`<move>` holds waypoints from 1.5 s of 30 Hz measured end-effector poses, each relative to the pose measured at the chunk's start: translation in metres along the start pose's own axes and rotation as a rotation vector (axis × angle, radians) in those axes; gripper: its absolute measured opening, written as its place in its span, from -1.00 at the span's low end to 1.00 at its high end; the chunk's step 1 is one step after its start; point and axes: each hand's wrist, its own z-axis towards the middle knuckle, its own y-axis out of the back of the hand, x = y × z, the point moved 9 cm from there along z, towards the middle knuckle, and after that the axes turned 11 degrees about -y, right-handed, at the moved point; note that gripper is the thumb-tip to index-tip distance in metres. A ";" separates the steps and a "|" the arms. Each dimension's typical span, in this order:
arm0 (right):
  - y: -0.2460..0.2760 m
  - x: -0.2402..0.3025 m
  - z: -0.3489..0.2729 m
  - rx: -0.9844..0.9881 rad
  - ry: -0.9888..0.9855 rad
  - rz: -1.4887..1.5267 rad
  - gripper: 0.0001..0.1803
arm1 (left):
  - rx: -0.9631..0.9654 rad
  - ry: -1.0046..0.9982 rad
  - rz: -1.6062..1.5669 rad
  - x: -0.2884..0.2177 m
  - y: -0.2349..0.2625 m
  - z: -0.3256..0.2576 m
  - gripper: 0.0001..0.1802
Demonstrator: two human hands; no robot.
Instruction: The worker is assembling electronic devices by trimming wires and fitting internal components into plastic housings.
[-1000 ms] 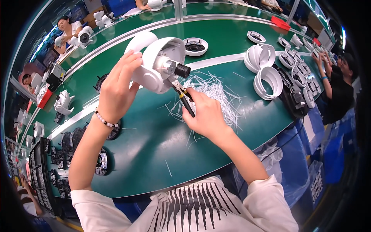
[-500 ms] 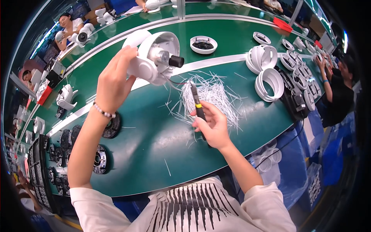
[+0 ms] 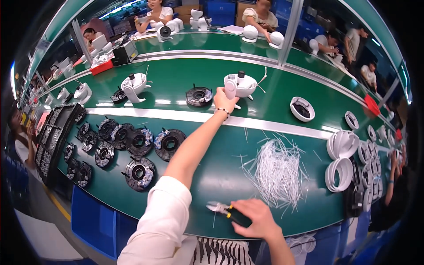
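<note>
My left hand (image 3: 225,100) reaches far forward, its fingers closed on the side arm of a white camera housing (image 3: 246,87). The housing is an open bowl with a black cylinder on top and a thin white cable sticking out to the right. It is at the green strip beyond the pale rail. Close to the table's front edge, my right hand (image 3: 260,218) holds side cutters (image 3: 227,210) by their dark handles, thumb and fingers on either side. The cutters' jaws point left, low over the table. A heap of cut white plastic strips (image 3: 279,172) lies beyond my right hand.
Several black round bases (image 3: 139,173) cover the table's left side, beside a black parts tray (image 3: 53,137). Another white housing (image 3: 132,86) and a black base (image 3: 198,95) stand on the far strip. White rings (image 3: 338,175) are stacked at right. Co-workers sit beyond the rails.
The white housing has gone from raised in front of me to the far strip, with my left hand still on it. My right hand brought the cutters away from the cable, down near the front edge.
</note>
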 end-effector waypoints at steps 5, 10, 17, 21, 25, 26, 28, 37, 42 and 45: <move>-0.034 0.001 0.006 0.117 -0.009 -0.136 -0.43 | 0.197 -0.095 0.027 -0.001 -0.021 0.005 -0.15; -0.035 -0.003 0.017 0.092 -0.050 -0.134 -0.41 | 0.597 -0.335 0.173 -0.022 0.005 0.045 -0.64; -0.036 -0.012 0.020 0.004 -0.149 -0.205 -0.44 | 0.510 -0.036 0.564 0.060 0.051 0.061 -0.46; -0.024 -0.006 0.016 -0.025 -0.153 -0.219 -0.49 | 0.468 -0.076 0.491 0.052 0.038 0.056 -0.50; 0.038 -0.009 0.009 -0.291 -0.104 -0.282 -0.65 | 0.506 -0.111 0.169 0.059 0.048 0.070 -0.54; 0.065 -0.021 0.002 -0.423 -0.157 -0.350 -0.66 | 0.509 -0.083 -0.004 0.039 0.058 0.058 -0.58; 0.119 -0.042 -0.019 -0.668 -0.227 -0.503 -0.67 | 0.592 0.032 -0.473 0.022 0.073 0.034 -0.67; 0.237 -0.194 -0.103 -0.900 -0.844 -0.799 -0.62 | 0.658 0.313 -0.801 -0.069 0.178 -0.108 -0.59; 0.244 -0.207 -0.088 -0.945 -0.742 -0.804 -0.77 | 0.588 0.406 -0.827 -0.047 0.198 -0.137 -0.60; 0.248 -0.185 -0.071 -0.847 -0.840 -0.955 -0.80 | 0.423 0.499 -0.891 -0.029 0.204 -0.159 -0.52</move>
